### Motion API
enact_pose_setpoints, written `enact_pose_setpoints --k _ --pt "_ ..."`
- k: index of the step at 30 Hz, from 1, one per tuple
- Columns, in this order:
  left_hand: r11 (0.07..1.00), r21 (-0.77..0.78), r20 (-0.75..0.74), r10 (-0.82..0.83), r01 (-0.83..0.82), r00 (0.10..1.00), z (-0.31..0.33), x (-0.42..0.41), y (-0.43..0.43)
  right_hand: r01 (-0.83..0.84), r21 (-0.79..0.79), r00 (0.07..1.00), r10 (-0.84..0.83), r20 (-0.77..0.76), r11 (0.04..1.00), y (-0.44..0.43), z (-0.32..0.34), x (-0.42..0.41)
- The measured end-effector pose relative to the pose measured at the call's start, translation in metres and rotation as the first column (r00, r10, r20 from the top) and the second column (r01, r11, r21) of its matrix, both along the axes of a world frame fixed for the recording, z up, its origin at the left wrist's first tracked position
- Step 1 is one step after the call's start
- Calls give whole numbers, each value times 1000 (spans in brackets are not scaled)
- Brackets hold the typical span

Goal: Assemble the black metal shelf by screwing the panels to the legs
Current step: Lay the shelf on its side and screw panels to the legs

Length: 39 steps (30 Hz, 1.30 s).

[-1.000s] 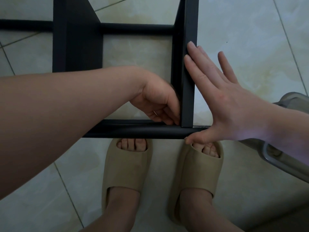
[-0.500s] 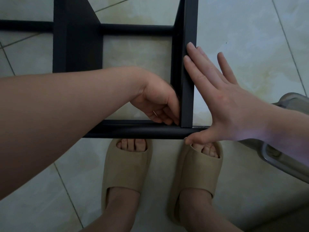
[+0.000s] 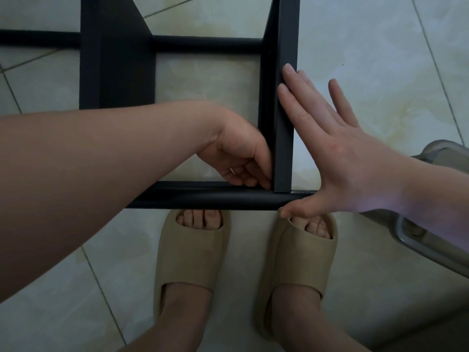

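The black metal shelf frame (image 3: 215,198) stands on the tiled floor, seen from above. Its near rail meets a black angled leg (image 3: 285,123) at the right corner. My left hand (image 3: 238,156) reaches inside that corner. Its fingers are pinched together against the leg's inner face, and a small silvery piece, seemingly a screw (image 3: 232,171), shows between them. My right hand (image 3: 342,158) lies flat and open against the leg's outer face, fingers spread, thumb touching the near rail's end. A wide black panel (image 3: 116,59) stands at the left and a far rail (image 3: 203,44) runs behind.
My feet in beige slippers (image 3: 193,255) (image 3: 299,262) stand just below the near rail. A grey object with a metal-rimmed edge (image 3: 406,235) sits at the right, under my right forearm. Pale floor tiles (image 3: 368,59) surround the frame.
My left fingers have shifted very slightly at the inner corner. My right hand and the frame hold the same place.
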<state>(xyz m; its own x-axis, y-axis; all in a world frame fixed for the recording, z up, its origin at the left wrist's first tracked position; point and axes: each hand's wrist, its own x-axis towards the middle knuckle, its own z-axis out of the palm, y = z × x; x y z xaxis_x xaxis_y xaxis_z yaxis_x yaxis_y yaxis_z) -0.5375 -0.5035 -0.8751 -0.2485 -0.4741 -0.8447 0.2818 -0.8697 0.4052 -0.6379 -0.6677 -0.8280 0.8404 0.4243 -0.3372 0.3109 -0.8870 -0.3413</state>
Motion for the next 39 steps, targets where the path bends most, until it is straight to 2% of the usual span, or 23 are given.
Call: enact_pose_setpoints --k 9,15,24,30,39 --pt "999 -18 -21 43 -43 999 1 3 2 -1 3 1000 1 4 1000 0 -1 0" --pt "1000 -17 -8 -4 4 1000 1 1 0 -4 -1 1000 4 8 1000 0 -1 0" --pt "998 -29 -43 49 -50 998 1 2 1 -5 2 1000 5 4 1000 0 -1 0" --pt "1000 -14 -28 -4 4 1000 2 1 1 -1 2 1000 1 -2 1000 0 0 0" --pt "998 -27 -37 49 -50 998 3 1 -1 -1 11 1000 1 -3 1000 0 0 0"
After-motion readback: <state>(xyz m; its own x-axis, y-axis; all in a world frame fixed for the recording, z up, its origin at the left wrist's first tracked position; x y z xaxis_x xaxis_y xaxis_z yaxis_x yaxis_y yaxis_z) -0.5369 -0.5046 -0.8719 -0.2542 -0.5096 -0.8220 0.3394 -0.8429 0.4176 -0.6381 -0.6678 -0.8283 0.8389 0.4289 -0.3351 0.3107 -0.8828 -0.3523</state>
